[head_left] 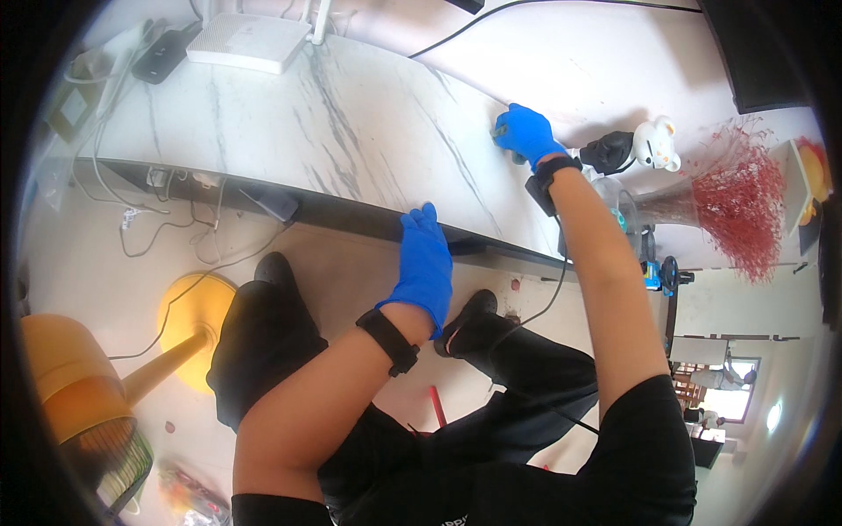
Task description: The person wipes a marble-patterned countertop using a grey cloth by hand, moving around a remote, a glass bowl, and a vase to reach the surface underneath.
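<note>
A white marble-patterned cabinet top (368,125) spans the view before me. My left hand (424,263), in a blue glove, lies over its front edge with the fingers extended and nothing seen in them. Farther back, near the wall, my right hand (526,135), also blue-gloved, rests on the top with its fingers curled. Whether anything is inside those fingers is hidden. Just right of it stands a bear figurine (654,144) with a white head and a dark body. Beyond that is a glass vase (664,202) of red dried flowers (740,200).
A white router (250,41) and a black device (166,54) occupy the far left of the top. Cables (99,164) hang over the front edge there. A yellow fan (72,381) stands on the floor at left. Distant people (720,378) show at right.
</note>
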Demonstrator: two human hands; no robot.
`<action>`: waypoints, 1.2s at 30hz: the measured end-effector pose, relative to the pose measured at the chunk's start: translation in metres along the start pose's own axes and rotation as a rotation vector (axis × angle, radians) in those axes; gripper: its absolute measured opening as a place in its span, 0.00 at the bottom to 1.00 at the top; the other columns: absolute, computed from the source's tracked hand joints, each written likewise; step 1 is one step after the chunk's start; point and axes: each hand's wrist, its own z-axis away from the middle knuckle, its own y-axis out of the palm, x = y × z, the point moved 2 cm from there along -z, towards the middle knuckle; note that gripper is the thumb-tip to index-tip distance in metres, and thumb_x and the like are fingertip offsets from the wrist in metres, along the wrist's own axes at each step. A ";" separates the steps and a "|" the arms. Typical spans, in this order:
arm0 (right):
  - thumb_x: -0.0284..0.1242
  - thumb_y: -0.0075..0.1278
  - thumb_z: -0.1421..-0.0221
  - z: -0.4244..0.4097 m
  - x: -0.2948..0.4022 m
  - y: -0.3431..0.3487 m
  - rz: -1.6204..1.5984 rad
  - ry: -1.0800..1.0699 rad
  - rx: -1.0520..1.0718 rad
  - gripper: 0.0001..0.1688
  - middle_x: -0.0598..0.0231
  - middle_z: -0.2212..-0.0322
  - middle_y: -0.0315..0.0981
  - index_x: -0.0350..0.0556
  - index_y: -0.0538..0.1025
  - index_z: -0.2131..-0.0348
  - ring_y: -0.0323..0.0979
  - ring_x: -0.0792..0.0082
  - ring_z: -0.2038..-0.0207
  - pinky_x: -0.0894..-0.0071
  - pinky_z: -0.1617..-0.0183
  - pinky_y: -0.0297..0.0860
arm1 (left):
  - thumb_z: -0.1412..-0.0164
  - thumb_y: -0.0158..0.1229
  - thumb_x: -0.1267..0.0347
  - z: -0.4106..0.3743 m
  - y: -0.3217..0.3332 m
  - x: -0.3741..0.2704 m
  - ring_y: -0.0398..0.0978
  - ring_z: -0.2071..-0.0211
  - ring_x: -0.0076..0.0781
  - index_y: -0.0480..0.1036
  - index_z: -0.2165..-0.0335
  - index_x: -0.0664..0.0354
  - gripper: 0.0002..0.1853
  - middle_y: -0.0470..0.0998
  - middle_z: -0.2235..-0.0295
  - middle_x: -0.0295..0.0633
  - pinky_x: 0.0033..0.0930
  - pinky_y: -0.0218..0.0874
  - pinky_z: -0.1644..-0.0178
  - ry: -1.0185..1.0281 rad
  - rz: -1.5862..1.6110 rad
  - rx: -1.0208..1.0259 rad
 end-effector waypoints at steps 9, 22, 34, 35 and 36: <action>0.29 0.61 0.65 0.006 0.012 -0.013 -0.219 0.158 0.213 0.12 0.60 0.79 0.76 0.48 0.79 0.73 0.73 0.68 0.80 0.71 0.74 0.68 | 0.40 0.45 0.63 0.004 -0.003 0.002 0.54 0.41 0.55 0.52 0.42 0.73 0.33 0.49 0.40 0.62 0.50 0.46 0.39 0.033 -0.055 0.038; 0.36 0.59 0.57 0.067 0.025 0.023 -0.647 0.247 0.048 0.13 0.61 0.71 0.74 0.56 0.78 0.68 0.75 0.62 0.70 0.64 0.66 0.71 | 0.41 0.46 0.64 0.008 0.010 0.004 0.55 0.41 0.54 0.54 0.43 0.72 0.31 0.49 0.39 0.60 0.50 0.47 0.39 -0.002 -0.058 -0.032; 0.37 0.58 0.53 0.048 0.025 0.024 -0.821 0.243 0.019 0.18 0.57 0.64 0.73 0.44 0.76 0.65 0.73 0.60 0.64 0.66 0.63 0.69 | 0.45 0.51 0.67 0.023 0.001 0.023 0.57 0.42 0.49 0.54 0.43 0.70 0.33 0.53 0.40 0.55 0.44 0.49 0.40 0.008 0.130 -0.030; 0.38 0.58 0.52 0.035 0.024 0.017 -0.844 0.252 0.040 0.18 0.56 0.64 0.73 0.45 0.77 0.64 0.73 0.59 0.63 0.65 0.62 0.69 | 0.45 0.51 0.67 0.024 -0.001 0.024 0.57 0.42 0.50 0.53 0.42 0.70 0.34 0.53 0.40 0.55 0.44 0.49 0.40 0.012 0.127 -0.013; 0.40 0.56 0.51 0.016 -0.007 0.033 -0.585 0.118 -0.281 0.19 0.55 0.64 0.72 0.49 0.77 0.63 0.73 0.58 0.63 0.64 0.60 0.68 | 0.45 0.51 0.67 0.020 -0.006 0.020 0.57 0.42 0.50 0.53 0.42 0.69 0.34 0.53 0.40 0.55 0.45 0.49 0.40 0.037 0.111 -0.035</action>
